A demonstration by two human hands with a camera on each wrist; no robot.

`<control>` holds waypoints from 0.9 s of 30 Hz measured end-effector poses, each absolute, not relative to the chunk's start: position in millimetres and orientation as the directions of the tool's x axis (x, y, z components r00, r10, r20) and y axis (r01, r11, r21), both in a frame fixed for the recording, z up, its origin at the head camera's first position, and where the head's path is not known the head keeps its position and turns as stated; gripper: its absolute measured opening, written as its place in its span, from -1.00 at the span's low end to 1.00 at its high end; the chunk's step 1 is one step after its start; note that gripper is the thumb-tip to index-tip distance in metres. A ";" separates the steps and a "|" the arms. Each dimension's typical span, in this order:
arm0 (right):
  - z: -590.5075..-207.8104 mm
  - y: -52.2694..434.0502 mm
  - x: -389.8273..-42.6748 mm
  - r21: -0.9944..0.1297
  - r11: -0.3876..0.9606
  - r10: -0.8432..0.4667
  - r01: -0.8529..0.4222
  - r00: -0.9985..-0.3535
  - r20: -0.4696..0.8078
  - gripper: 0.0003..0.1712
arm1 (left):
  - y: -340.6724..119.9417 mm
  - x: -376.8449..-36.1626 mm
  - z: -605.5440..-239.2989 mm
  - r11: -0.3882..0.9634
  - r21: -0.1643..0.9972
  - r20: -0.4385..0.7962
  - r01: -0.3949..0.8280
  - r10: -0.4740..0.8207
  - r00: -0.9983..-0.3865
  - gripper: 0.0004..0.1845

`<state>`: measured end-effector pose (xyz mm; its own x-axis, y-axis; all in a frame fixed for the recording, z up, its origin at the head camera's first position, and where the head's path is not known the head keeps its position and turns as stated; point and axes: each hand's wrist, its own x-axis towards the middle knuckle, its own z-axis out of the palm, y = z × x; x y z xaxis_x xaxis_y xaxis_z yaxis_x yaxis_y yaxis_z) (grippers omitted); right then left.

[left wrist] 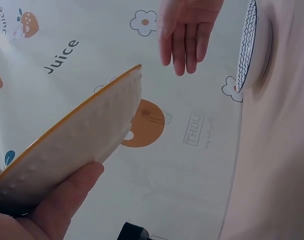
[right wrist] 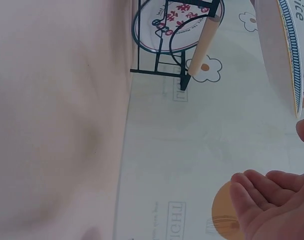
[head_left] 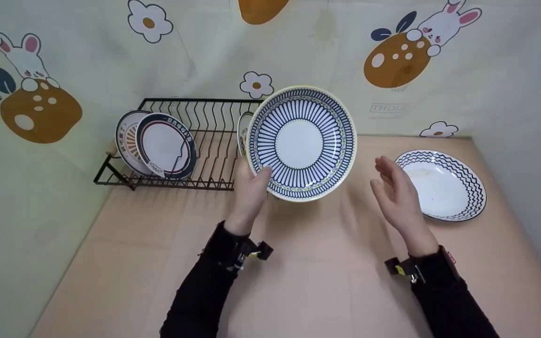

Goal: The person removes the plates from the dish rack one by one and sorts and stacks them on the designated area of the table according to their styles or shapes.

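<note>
In the head view my left hand (head_left: 249, 188) grips the left rim of a round plate (head_left: 298, 143) with a dark blue radial pattern and a yellow edge, thumb over its face. The plate is raised and its patterned side faces me; in the left wrist view its pale underside (left wrist: 82, 125) shows. My right hand (head_left: 398, 199) is held in the air to the right of the plate, apart from it, fingers extended and holding nothing. Behind the right hand lies an oval dish (head_left: 442, 185) with a black wavy-line rim, partly overlapped by the fingers.
A black wire dish rack (head_left: 212, 159) stands at the back left. Two plates lean at its left end, a navy-rimmed one (head_left: 166, 146) in front of an orange-striped one (head_left: 127, 141). Another plate (head_left: 243, 129) at its right end is mostly hidden. A patterned cloth (head_left: 317, 51) hangs behind the table.
</note>
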<state>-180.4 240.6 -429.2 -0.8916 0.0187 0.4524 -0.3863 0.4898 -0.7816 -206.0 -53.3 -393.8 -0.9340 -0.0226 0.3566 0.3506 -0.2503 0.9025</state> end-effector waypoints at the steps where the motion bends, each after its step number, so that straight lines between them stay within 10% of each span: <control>1: -428.7 239.4 -180.4 -0.785 0.482 0.016 -0.390 -0.891 0.453 -0.42 | -52.0 -205.5 -394.4 -0.241 0.907 0.352 0.346 -0.021 -0.936 -0.35; 27: -422.8 222.7 -173.2 -0.821 0.413 -0.003 -0.394 -0.902 0.432 -0.54 | -31.8 -199.0 -410.4 -0.203 0.934 0.321 0.294 0.118 -0.940 -0.37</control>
<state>-173.2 222.7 -422.8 -0.9018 -0.0026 0.4321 -0.3945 0.4128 -0.8209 -199.0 -31.8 -410.4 -0.9396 0.1179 0.3214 0.2940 -0.2028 0.9340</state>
